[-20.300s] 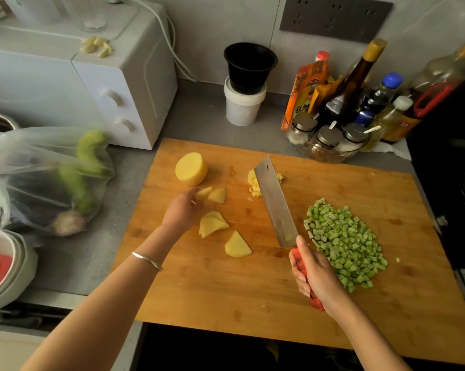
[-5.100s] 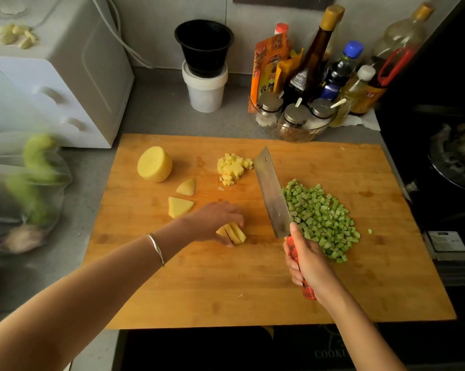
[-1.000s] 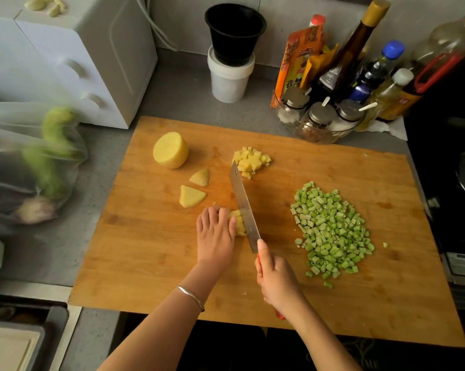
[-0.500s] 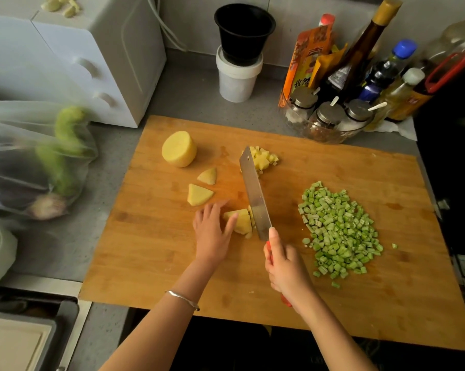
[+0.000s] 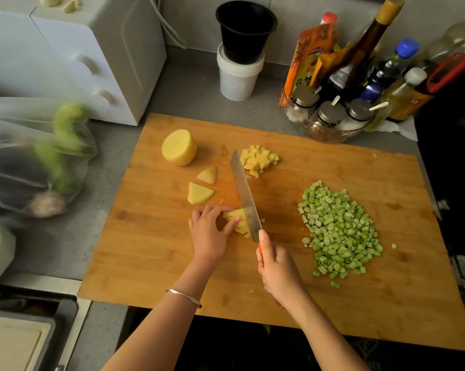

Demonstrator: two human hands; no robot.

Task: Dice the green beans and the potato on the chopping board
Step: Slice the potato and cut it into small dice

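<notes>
On the wooden chopping board [image 5: 151, 269] my left hand [image 5: 208, 232] holds a sliced potato wedge [image 5: 238, 219] in place with curled fingers. My right hand [image 5: 278, 269] grips the red handle of a cleaver [image 5: 245, 195], whose blade is down in the wedge's right side. Two uncut potato wedges [image 5: 199, 193] lie just beyond my left hand, and a potato half [image 5: 179, 147] stands at the board's far left. A small heap of diced potato [image 5: 258, 159] sits by the blade tip. A pile of diced green beans [image 5: 338, 231] covers the board's right.
Bottles, a sauce pouch and spice jars [image 5: 330, 113] crowd the far right behind the board. A black cup on a white tub [image 5: 240, 49] stands at the back. A white appliance [image 5: 86, 57] and a plastic bag of vegetables [image 5: 38, 156] lie left.
The cleaver has come down into the wedge's right side. My left hand has closed its fingers over the wedge. The dice heap and spare wedges lie as before.
</notes>
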